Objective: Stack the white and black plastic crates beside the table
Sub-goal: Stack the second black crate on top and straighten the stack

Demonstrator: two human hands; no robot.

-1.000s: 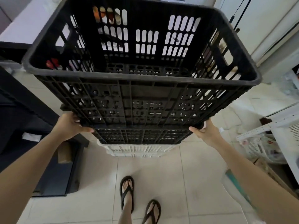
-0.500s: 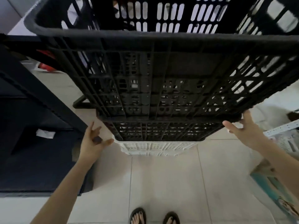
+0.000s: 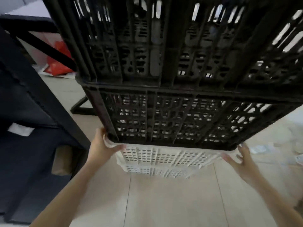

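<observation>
Your left hand (image 3: 102, 149) grips the white crate's (image 3: 164, 158) near-left corner; your right hand (image 3: 241, 161) lies spread, fingers apart, against its right corner. Black crates (image 3: 172, 118) sit stacked on it, on the floor (image 3: 164, 202).

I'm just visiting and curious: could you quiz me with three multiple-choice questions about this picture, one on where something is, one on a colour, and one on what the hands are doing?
1. Where is the white crate?
A. Under the black crates
B. On top of the black crates
C. On the table

2. What colour is the bag on the floor behind the stack?
A. Blue
B. Red
C. Green

3. What is the left hand doing?
A. Hanging free
B. Gripping the white crate's corner
C. Holding a bag

Answers: 1 A, the black crates rest above it. 2 B, the red bag lies at upper left. 3 B, its fingers wrap the rim, while the right hand is spread open at the other corner.
</observation>
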